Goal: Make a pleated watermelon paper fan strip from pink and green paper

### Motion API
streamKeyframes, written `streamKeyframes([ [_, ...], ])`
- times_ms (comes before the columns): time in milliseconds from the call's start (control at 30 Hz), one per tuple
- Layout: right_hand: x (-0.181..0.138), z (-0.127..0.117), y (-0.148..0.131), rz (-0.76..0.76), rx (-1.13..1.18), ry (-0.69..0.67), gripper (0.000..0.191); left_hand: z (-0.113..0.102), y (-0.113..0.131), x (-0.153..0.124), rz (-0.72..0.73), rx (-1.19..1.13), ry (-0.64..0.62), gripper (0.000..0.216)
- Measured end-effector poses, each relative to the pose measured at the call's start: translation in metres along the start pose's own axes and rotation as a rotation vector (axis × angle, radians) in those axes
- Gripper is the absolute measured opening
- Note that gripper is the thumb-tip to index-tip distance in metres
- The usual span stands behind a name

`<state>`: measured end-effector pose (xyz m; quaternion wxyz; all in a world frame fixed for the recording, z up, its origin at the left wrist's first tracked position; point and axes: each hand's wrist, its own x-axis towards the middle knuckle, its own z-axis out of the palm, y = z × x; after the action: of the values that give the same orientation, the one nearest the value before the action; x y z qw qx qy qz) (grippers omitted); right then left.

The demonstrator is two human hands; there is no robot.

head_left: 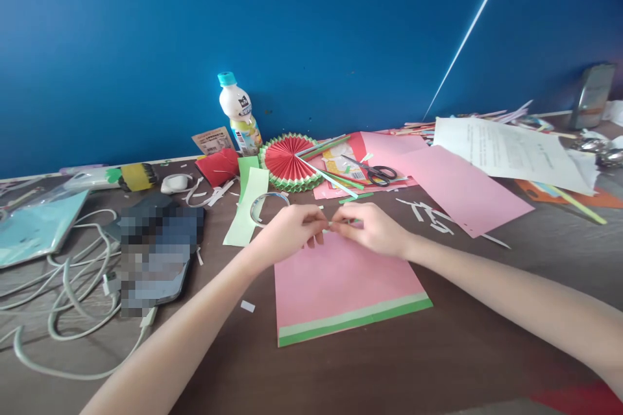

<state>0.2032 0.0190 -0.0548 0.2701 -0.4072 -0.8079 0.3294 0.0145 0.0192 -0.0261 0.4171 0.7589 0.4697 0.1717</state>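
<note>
A pink sheet of paper lies flat on the dark table, with a pale green and a darker green strip along its near edge. Over its far edge, my left hand and my right hand meet, their fingertips pinched close together. Whatever is between the fingers is too small and too covered to name. Just left of my left hand lies a ring-shaped tape roll, partly over pale green paper. A red and green pleated paper fan stands behind my hands.
Scissors lie on packets behind my right hand. Pink sheets and a printed page spread to the right. A bottle stands by the blue wall. At left are a phone, white cables and a blue packet.
</note>
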Motion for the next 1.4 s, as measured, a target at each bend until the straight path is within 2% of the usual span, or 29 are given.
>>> streamKeyframes([
  [100,-0.011,0.011,0.008,-0.091,-0.017,0.094,0.017,0.016,-0.009,-0.013,-0.023,-0.078,0.087,0.019],
  [200,-0.012,0.013,0.012,-0.129,-0.005,0.111,0.017,0.026,-0.018,-0.019,-0.056,-0.24,0.11,0.023],
  [367,-0.01,0.009,0.01,-0.037,0.077,0.129,0.021,0.027,-0.029,-0.016,-0.05,-0.487,0.169,0.022],
  [500,-0.01,0.01,0.013,-0.009,0.087,0.152,0.022,0.028,-0.03,-0.017,-0.052,-0.546,0.196,0.02],
  [600,-0.01,0.013,0.019,0.002,-0.001,0.382,0.008,0.031,-0.029,-0.017,-0.061,-0.554,0.252,0.021],
  [633,-0.01,0.014,0.02,-0.007,-0.038,0.479,0.013,0.032,-0.03,-0.018,-0.067,-0.555,0.272,0.022],
  [667,-0.011,0.015,0.02,-0.035,-0.074,0.556,0.017,0.033,-0.03,-0.017,-0.073,-0.555,0.288,0.022],
  [733,-0.014,0.018,0.017,-0.158,-0.15,0.612,0.014,0.034,-0.03,-0.018,-0.074,-0.542,0.31,0.023],
  [800,-0.018,0.021,0.011,-0.307,-0.209,0.539,0.011,0.036,-0.029,-0.019,-0.055,-0.495,0.337,0.023],
  [867,-0.021,0.024,0.004,-0.371,-0.229,0.427,0.011,0.038,-0.027,-0.021,-0.02,-0.429,0.366,0.023],
  [967,-0.023,0.027,-0.002,-0.351,-0.289,0.399,0.009,0.042,-0.023,-0.026,0.008,-0.382,0.377,0.021],
  [1100,-0.023,0.028,-0.001,-0.294,-0.286,0.398,0.008,0.047,-0.019,-0.03,0.018,-0.331,0.332,0.017],
  [1400,-0.026,0.031,0.001,-0.334,-0.221,0.352,0.013,0.049,-0.018,-0.031,0.042,-0.166,0.32,0.016],
])
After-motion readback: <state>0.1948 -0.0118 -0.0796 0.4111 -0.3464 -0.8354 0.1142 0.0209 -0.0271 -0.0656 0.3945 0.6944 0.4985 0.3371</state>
